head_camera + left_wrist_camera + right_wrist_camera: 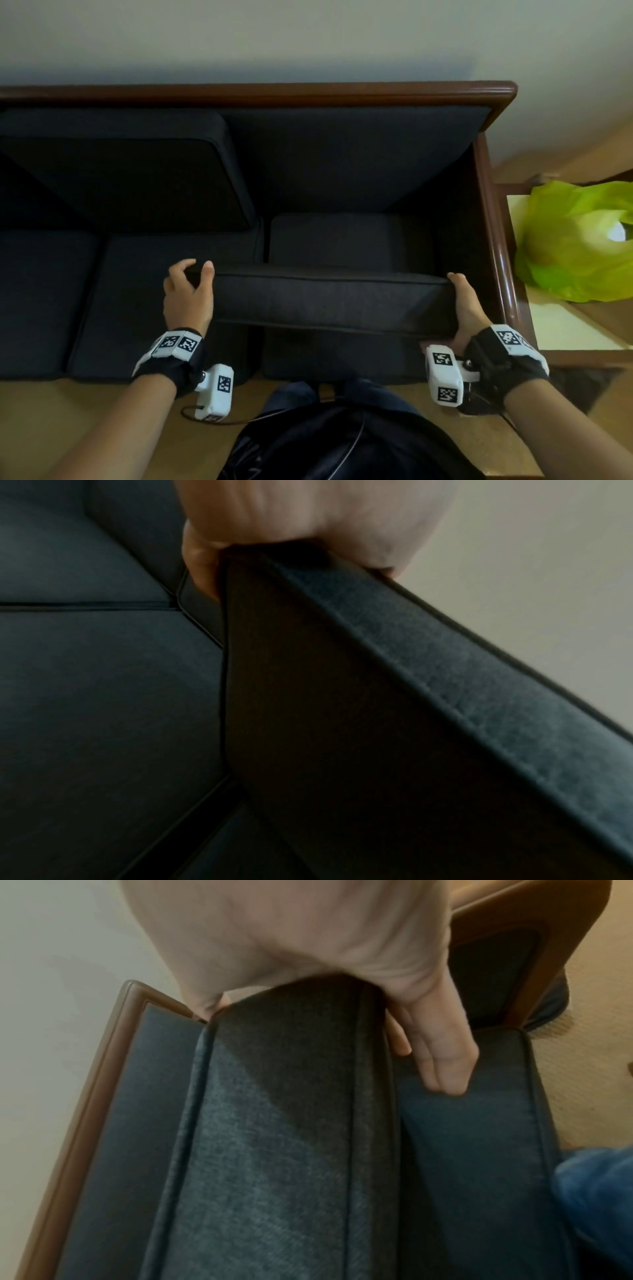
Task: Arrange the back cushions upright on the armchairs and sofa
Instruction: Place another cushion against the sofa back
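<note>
Back cushion (pixel 329 301) is up off the right-hand seat of the sofa (pixel 260 92), left hand (pixel 186 298) and right hand (pixel 467 308) each wrapped round an end. Looks soft, bulky and probably light, so gripping both short ends seems the way to go.

No legible text, label, brand or number anywhere; only coded black-and-white square markers on the wristbands (pixel 178 343)
</note>
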`<state>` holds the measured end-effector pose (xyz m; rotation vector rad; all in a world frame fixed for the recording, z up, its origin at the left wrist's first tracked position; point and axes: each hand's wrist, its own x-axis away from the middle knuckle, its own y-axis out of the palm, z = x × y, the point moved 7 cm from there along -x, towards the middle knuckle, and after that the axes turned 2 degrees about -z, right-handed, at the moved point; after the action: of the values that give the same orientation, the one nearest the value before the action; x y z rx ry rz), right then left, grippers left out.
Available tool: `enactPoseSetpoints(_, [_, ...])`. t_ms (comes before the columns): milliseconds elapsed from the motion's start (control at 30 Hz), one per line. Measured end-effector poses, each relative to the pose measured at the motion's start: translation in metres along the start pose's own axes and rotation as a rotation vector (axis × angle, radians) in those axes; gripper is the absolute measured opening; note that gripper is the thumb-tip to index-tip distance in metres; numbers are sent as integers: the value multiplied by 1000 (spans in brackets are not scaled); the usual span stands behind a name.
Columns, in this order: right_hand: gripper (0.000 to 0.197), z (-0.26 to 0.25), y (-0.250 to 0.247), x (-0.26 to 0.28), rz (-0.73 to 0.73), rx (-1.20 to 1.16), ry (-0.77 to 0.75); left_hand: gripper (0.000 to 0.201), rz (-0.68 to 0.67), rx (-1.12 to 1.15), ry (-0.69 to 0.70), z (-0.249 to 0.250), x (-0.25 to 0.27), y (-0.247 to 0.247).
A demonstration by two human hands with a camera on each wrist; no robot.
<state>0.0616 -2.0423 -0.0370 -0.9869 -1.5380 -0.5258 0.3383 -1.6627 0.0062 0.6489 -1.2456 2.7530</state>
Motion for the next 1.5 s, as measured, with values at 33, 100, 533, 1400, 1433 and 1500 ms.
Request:
enactPoseSetpoints(33, [77,1,0,3,-14,4,17,46,1,11,-30,-4,2,0])
enactPoseSetpoints(100, [60,2,0,6,-27,-17,31,54,-9,33,-126,-10,1,1])
enactPoseSetpoints(533, [28,-58,-2,21,2,-89,-159,55,-51,102,-290,32,-14,11])
enactPoseSetpoints(1400, [56,-192,-11,-46,312,27,-561,64,-384,589,-295,100,-71,146])
enactPoseSetpoints(1433, [55,-181,-15,-48,277,-8,-577,61,-391,636,-318,90,-65,147])
enactPoseSetpoints(1500, [58,-154,-26,-52,253,-33,-578,56,-399,688,-355,64,-51,152])
